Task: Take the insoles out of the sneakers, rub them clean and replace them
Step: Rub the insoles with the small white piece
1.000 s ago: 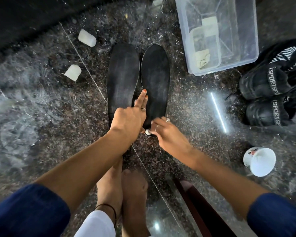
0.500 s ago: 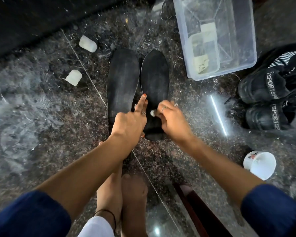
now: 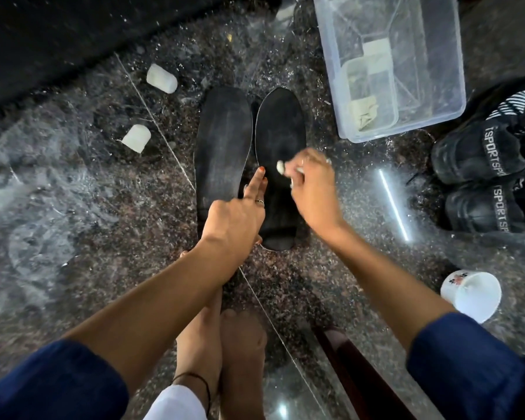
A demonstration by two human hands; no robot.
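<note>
Two black insoles lie side by side on the dark speckled stone floor [image 3: 73, 207], toes pointing far, heels near the person's bare feet [image 3: 219, 344]. The right insole [image 3: 281, 131] is under both hands. The right hand [image 3: 312, 189] has its grip clenched round a small white eraser-like piece [image 3: 280, 167], pinched at the fingertips, and the piece touches the insole's middle, toward its right edge. The left hand [image 3: 234, 219] has most fingers curled, holding nothing, with the forefinger stretched straight and its tip pressing down on the left edge of the same insole, just left of the white piece. The left insole [image 3: 222, 147] lies untouched, just beside its mate, their inner edges almost meeting.

Both insoles look matte black and flat; the left one shows a faint greyish woven sheen, the right one faint pale smudges in its middle, and a thin light rim at its heel.

The black sneakers [image 3: 482, 177] with white lettered straps stand well apart at the right. A clear plastic box [image 3: 437, 110] sits at the far right, a white cup [image 3: 470, 295] lies near right, and two white pieces [image 3: 149, 107] lie left of the insoles.
</note>
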